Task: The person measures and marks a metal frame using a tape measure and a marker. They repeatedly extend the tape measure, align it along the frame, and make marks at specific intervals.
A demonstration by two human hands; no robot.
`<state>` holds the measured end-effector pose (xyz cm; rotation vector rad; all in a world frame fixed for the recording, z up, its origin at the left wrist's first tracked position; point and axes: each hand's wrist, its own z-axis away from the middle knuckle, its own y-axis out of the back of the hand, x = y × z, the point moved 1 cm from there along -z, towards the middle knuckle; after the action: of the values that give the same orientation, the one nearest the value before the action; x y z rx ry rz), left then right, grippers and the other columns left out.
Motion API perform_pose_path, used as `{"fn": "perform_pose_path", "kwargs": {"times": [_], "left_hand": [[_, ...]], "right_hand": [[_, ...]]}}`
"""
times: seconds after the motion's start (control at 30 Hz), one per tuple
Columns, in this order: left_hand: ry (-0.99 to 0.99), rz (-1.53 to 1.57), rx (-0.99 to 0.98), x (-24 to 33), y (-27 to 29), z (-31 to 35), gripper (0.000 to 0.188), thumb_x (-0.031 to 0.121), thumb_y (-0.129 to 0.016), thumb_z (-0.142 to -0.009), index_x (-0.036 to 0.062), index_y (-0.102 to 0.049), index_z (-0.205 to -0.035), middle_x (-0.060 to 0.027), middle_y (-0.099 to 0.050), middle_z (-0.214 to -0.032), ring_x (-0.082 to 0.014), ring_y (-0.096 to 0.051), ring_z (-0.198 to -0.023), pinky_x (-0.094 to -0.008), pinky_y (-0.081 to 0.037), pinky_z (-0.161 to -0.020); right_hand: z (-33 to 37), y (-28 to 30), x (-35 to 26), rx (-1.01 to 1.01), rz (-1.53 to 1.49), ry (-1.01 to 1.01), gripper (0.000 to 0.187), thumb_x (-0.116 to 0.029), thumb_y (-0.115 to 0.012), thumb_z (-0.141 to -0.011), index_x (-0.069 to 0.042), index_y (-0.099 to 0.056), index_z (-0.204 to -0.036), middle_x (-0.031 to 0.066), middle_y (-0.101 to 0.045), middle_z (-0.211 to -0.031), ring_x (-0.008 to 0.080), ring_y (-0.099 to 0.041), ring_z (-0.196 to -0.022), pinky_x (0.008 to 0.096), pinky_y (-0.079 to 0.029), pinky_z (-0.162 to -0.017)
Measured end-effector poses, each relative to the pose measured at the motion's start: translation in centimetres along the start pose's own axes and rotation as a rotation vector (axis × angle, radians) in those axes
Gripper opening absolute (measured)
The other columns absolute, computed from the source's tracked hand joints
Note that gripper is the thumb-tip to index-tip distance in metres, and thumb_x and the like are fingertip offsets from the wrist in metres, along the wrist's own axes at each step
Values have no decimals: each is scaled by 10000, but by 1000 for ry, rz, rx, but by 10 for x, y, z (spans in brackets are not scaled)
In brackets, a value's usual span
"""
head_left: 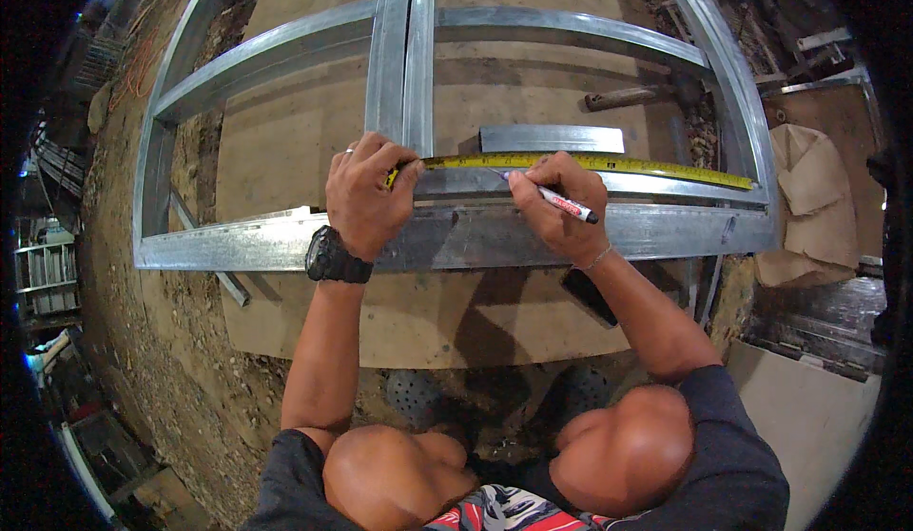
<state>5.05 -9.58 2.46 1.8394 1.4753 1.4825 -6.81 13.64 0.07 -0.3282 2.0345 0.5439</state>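
So the biggest thing here is the galvanized steel stud frame [456, 236] lying flat on plywood sheets [285, 141] over bare dirt. Its long near rail runs left to right across the view, with two doubled studs [401, 56] heading straight away from the person and a cross rail further back. A short offcut of steel channel [552, 138] sits loose inside the frame, also lying left to right, just behind the tape. A wooden-handled hammer [632, 96] lies on the plywood beyond that, handle pointing left.

The yellow tape measure blade [590, 163] is stretched along the near rail, long axis left to right, its far end reaching the right-hand stud of the frame. The left hand [366, 193], black watch on the wrist, is clamped down on the tape's left end, fingers curled over it and pressing it to the steel right by the doubled studs.

The right hand [561, 208] is closed around a marker [561, 200], white and red barrel, tip pointing up-left and touching the frame right at the tape's lower edge, cap end angled down to the right.

No containers in sight that I can make out.
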Motion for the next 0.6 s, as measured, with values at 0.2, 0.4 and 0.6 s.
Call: {"fn": "perform_pose_path", "kwargs": {"times": [0.2, 0.4, 0.6], "left_hand": [[5, 20, -1, 1, -2, 0, 57, 118, -804, -881, 88, -774, -919, -69, -695, -923, -291, -676, -885, -424, -505, -828], [-18, 16, 5, 0, -1, -1, 53, 120, -801, -889, 88, -778, -924, -66, -687, -916, -287, -666, -874, -416, -496, -824], [-14, 21, -3, 0, -1, -1, 53, 126, -799, -893, 88, -768, -914, -62, -683, -913, -286, -665, -876, -418, -492, -828]], "right_hand": [[-2, -6, 9, 29, 48, 174, 252, 2, -817, -866, -62, -602, -751, 81, -579, -669, 200, -553, -545, 335, -459, -542], [-3, -6, 7, 2, 68, 174, 263, 19, -809, -858, -63, -580, -756, 88, -556, -669, 217, -550, -547, 349, -458, -540], [-3, -7, 7, 4, 72, 184, 255, 19, -806, -858, -64, -584, -765, 91, -574, -678, 216, -558, -551, 344, -469, -547]]}}
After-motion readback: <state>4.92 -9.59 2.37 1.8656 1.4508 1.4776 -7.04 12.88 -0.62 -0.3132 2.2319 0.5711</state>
